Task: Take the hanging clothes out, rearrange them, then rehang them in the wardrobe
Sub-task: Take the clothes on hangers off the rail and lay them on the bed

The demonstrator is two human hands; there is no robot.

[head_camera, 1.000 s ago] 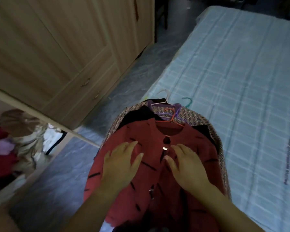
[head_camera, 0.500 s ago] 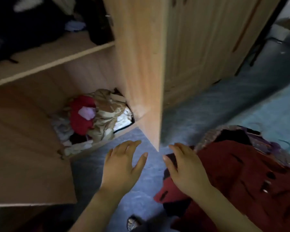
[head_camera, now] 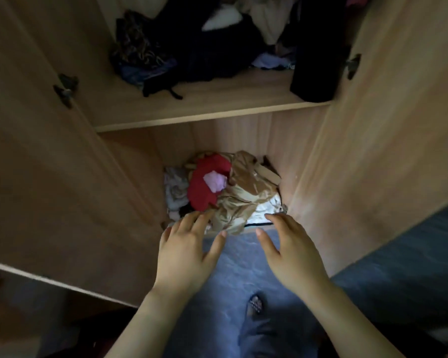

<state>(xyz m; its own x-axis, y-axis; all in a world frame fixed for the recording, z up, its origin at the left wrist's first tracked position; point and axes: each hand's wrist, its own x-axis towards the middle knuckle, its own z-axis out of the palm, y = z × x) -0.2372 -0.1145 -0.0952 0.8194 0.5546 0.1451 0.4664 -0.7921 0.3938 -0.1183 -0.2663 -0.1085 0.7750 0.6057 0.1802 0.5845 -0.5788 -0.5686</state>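
I face the open wooden wardrobe (head_camera: 243, 140). Its bottom compartment holds a crumpled heap: a red garment (head_camera: 204, 187), a pink piece (head_camera: 215, 181), tan shiny fabric (head_camera: 243, 200) and pale cloth (head_camera: 175, 188). Dark clothes (head_camera: 204, 47) lie piled on the shelf (head_camera: 217, 109) above, and a black garment (head_camera: 316, 60) hangs down at its right. My left hand (head_camera: 189, 254) and my right hand (head_camera: 292, 251) are held out palm down, fingers spread, just in front of the heap. Neither holds anything.
The left door (head_camera: 44, 177) and the right door (head_camera: 386, 151) stand open on either side of me. Grey floor (head_camera: 241, 270) lies below my hands, with my sandalled foot (head_camera: 255, 304) on it. A darker surface (head_camera: 411, 254) sits at the right.
My view has swung left from the bed and the red cardigan pile to the inside of the wardrobe. My hands left the cardigan and now hover empty before the bottom heap.
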